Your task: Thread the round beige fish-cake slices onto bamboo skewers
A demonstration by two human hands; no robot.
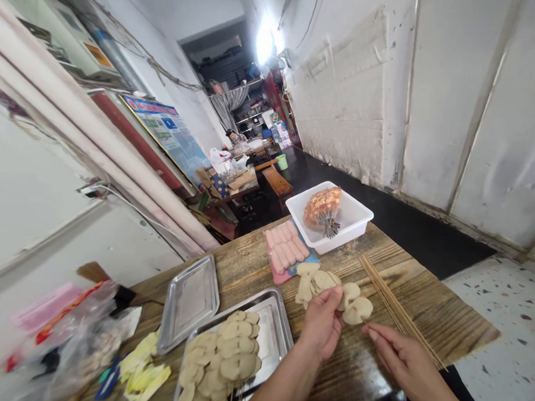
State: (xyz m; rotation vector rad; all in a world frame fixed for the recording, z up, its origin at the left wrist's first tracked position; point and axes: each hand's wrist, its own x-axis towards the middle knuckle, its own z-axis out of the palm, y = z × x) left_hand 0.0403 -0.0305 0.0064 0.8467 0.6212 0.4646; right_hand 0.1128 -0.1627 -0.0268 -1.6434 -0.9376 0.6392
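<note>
Both left hand point(325, 324) and right hand point(392, 355) work on the near side of the white tub point(351, 236): the left grips pale slices point(359, 309), presumably steadying them; the right pinches a skewer point(365, 322) by its end, likely for guidance. Loose skewers point(394, 305) lie near-right of the tub, apparently for easy reach; the metal tray point(273, 319), near-left, holds skewered slices point(238, 344).

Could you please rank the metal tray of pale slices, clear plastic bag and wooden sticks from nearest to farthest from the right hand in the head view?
1. Wooden sticks: just beyond the right hand.
2. Metal tray of pale slices: to the hand's left.
3. Clear plastic bag: farthest left, beyond the tray.
</note>
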